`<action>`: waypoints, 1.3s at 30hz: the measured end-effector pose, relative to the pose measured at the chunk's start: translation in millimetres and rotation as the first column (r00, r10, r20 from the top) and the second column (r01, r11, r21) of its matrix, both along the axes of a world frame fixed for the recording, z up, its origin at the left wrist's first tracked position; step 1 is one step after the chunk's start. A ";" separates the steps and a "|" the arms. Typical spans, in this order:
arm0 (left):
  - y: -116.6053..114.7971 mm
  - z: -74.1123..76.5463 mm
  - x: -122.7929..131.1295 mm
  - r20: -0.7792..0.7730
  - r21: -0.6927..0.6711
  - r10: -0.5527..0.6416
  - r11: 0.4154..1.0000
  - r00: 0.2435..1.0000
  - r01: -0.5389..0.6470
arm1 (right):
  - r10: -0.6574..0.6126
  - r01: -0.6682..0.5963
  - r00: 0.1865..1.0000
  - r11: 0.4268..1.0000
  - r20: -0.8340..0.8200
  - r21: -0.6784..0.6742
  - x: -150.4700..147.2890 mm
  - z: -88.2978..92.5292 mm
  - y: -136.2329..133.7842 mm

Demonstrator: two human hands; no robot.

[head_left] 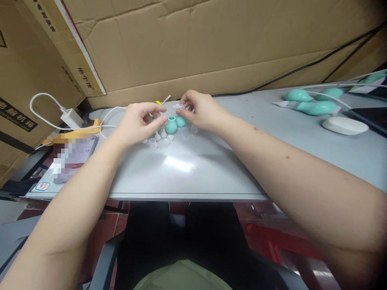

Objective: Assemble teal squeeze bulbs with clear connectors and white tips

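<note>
Going with a muted olive-green top point(183, 278), kinda plain and softly rounded at the bottom of the view, with a faint ridge near the upper edge. Paired with black trousers point(145, 241), honestly too dark to make out seams or folds on. Bare all along the left forearm point(81, 193) and right forearm point(272, 165), down to an equally bare left hand point(137, 121) and right hand point(201, 110). Lightly creased at the inside of both elbows point(57, 253). Sporting a few small spots point(288, 157) on the right forearm, some near the wrist point(236, 125), another farther up.
</note>
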State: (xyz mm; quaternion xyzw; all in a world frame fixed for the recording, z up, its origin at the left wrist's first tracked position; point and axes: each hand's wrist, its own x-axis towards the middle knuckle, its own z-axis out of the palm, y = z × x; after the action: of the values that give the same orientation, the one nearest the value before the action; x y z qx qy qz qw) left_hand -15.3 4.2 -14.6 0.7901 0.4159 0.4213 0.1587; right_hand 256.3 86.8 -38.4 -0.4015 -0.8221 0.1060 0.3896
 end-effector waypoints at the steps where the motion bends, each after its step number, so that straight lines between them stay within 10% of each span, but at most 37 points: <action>1: -0.3 0.1 0.1 -0.007 -0.005 -0.002 1.000 1.000 0.002 | 0.007 -0.007 1.000 1.000 0.001 0.007 0.0 -1.2 1.2; 9: 3.3 -1.0 -2.8 -0.016 -0.021 -0.016 1.000 1.000 0.016 | 0.045 -0.041 0.998 0.996 -0.047 0.078 7.7 -6.5 11.2; 19: 10.9 -4.2 -1.0 0.089 0.048 -0.039 0.998 0.995 0.035 | 0.186 -0.154 0.907 0.981 -0.377 0.115 -0.6 31.5 -33.1; 28: -0.2 -4.5 9.6 0.059 0.024 -0.121 0.993 0.991 0.120 | 0.318 -0.335 0.803 0.940 -0.505 0.060 -31.1 16.5 -52.9; 39: 23.5 -4.5 -13.5 0.113 0.003 0.107 0.994 0.988 -0.108 | 0.372 -0.389 0.717 0.915 -0.589 0.104 -19.6 19.8 -31.1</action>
State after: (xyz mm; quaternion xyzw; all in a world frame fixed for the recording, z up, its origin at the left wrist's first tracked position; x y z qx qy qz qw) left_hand -28.8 27.7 -19.0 0.7425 0.4463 0.4749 0.1553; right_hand 236.7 55.7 -18.6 -0.1750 -0.7200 0.3158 0.5927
